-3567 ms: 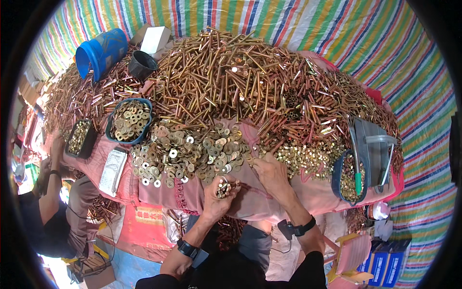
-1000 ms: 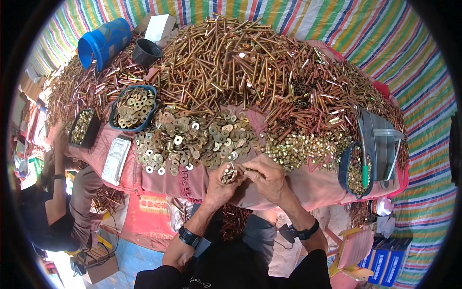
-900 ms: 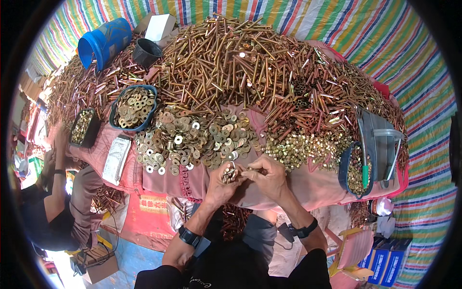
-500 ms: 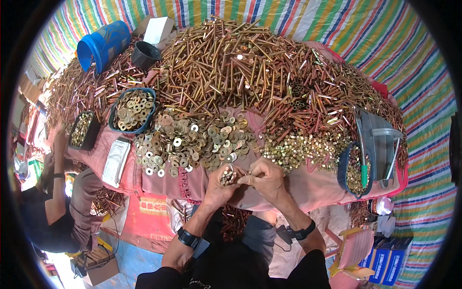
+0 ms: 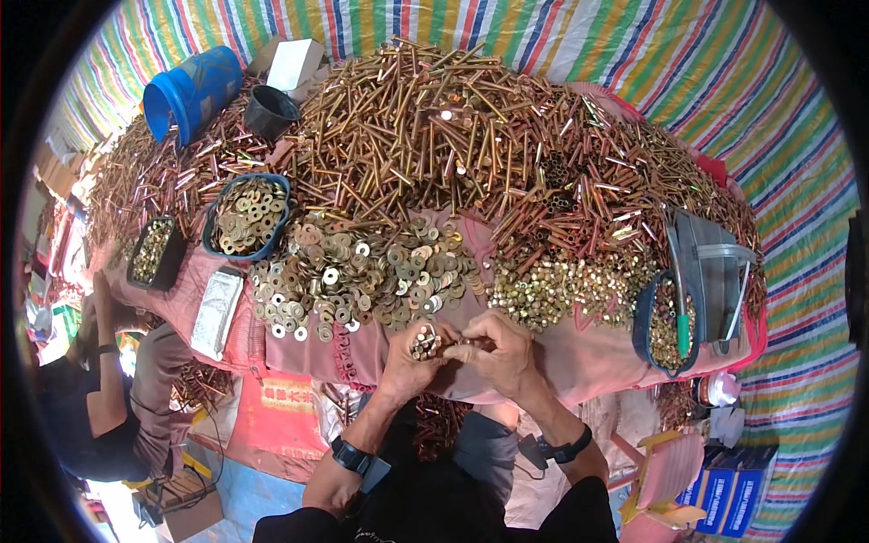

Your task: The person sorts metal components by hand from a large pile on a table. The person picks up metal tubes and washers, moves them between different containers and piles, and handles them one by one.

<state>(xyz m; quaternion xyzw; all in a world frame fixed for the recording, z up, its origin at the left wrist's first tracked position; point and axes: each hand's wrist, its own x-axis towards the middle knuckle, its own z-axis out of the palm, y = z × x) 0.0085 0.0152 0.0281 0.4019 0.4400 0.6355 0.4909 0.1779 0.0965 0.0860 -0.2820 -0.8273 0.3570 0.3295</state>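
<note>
My left hand [image 5: 404,369] is closed round a bundle of brassy bolts [image 5: 424,343], their ends facing up out of the fist. Close against it, my right hand [image 5: 500,355] is pinched, thumb and fingertips meeting the left fingers; what lies in the pinch is too small to make out. Just beyond my left hand spreads a heap of flat washers [image 5: 362,271]. Beyond my right hand lies a scatter of small golden nuts [image 5: 552,290]. Behind both rises a big pile of long metal bolts and sleeves [image 5: 425,127].
A blue tub of washers [image 5: 288,210], a dark tray of nuts [image 5: 174,264] and a silver block [image 5: 217,312] stand left. A blue-rimmed nut tub [image 5: 641,328] and grey scoop-like container [image 5: 711,244] sit right. A blue bucket [image 5: 161,109] lies tipped. Another person [image 5: 109,398] sits left.
Both hands have shifted slightly toward me and stay together. The bundle remains in my left hand, and my right fingers are still pinched beside it.
</note>
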